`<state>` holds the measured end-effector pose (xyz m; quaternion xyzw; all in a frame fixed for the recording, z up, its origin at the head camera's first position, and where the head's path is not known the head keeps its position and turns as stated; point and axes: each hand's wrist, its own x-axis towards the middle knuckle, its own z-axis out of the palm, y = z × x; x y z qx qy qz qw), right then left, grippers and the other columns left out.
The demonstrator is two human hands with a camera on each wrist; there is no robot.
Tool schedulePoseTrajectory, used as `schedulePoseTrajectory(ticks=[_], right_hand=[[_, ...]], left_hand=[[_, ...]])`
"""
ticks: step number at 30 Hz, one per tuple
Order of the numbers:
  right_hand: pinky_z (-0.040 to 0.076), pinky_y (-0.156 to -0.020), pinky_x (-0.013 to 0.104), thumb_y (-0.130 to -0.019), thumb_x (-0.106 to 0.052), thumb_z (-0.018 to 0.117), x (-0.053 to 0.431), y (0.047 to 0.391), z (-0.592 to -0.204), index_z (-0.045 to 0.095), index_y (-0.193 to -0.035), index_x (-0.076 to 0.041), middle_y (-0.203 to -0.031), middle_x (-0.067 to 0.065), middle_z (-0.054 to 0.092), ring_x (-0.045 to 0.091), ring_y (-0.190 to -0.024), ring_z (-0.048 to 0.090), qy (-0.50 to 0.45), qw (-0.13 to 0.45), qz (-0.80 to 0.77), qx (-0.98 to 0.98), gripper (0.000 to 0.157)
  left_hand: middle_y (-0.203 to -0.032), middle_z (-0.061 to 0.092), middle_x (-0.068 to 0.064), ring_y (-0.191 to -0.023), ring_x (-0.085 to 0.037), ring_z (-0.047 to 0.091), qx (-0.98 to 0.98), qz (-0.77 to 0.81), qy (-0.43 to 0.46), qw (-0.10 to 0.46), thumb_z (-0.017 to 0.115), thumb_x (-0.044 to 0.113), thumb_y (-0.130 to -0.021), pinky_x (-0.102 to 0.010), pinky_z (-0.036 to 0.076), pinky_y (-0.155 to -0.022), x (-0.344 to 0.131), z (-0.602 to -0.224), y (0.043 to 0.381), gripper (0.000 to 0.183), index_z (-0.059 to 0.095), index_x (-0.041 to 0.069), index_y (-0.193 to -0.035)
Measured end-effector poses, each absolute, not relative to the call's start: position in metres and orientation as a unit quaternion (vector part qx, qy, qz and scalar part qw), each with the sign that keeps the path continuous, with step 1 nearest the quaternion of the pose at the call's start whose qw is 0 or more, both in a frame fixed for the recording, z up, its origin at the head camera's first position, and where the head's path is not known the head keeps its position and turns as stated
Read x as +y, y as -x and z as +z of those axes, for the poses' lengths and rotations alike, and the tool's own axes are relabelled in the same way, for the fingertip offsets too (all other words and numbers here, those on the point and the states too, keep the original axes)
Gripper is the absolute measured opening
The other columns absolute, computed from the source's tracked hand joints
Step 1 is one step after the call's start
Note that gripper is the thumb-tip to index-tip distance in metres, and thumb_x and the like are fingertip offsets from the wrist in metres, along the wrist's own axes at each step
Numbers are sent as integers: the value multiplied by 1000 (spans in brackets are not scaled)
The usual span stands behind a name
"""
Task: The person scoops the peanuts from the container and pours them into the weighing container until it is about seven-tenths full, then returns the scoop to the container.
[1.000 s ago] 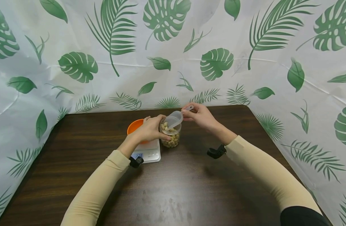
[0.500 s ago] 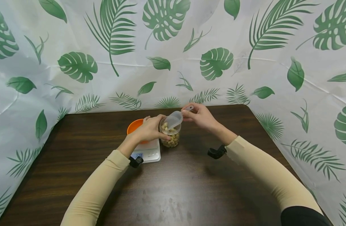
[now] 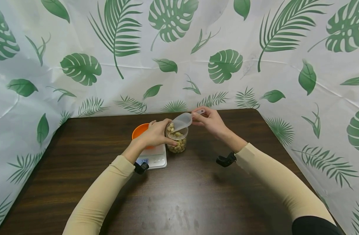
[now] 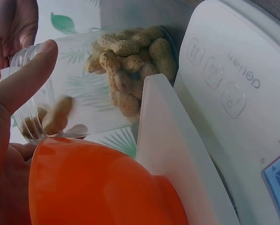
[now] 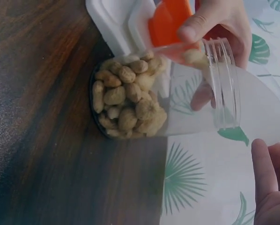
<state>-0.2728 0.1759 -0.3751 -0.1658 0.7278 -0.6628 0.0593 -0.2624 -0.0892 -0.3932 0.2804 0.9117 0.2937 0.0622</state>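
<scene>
The left hand (image 5: 224, 22) grips a jar (image 5: 191, 115) of peanuts (image 5: 128, 98) beside an orange bowl (image 5: 169, 21); the right hand (image 5: 271, 187) holds a translucent scoop (image 5: 261, 105) at the jar's mouth.

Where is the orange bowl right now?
In the head view, the orange bowl sits on the white scale, just left of the peanut jar, partly hidden behind the left grip.
</scene>
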Motion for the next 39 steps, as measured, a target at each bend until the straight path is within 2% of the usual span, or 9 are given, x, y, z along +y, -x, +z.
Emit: schedulePoseTrajectory(ticks=[5,10,18,26,39], right_hand=[[53,-97,48,-106,-12,60,176,271,-376,59,-123,11,-111,14,62,23,-103,67,165,57,-679,713,29],[49,-99,56,-106,-12,60,172,270,-380,58,-123,13,-110,16,63,22,-102,68,168,67,-688,703,31],[52,-95,51,-105,-11,60,172,269,-386,56,-125,14,-117,20,62,22,-101,70,144,69,-705,691,32],[57,-90,40,-104,-12,62,173,269,-391,60,-119,9,-111,14,64,22,-101,70,126,66,-725,674,25],[55,-94,41,-105,-15,61,175,265,-396,56,-125,11,-115,14,62,22,-105,68,111,75,-750,648,34]], left_hand=[[-134,62,-9,-129,-28,54,912,294,-278,64,92,39,-78,-60,11,-118,-89,-393,263,89,47,3,-146],[-134,62,-9,-128,-27,55,913,291,-279,63,92,39,-77,-60,11,-118,-89,-394,264,90,47,2,-146],[-134,62,-11,-128,-28,54,913,291,-278,64,92,40,-78,-60,12,-118,-90,-395,264,91,46,2,-147],[-139,60,-12,-131,-29,52,914,286,-278,72,91,42,-78,-60,11,-118,-91,-394,265,95,43,1,-150],[-138,60,-10,-130,-28,53,910,291,-282,84,91,39,-78,-60,8,-118,-91,-391,266,93,44,2,-149]])
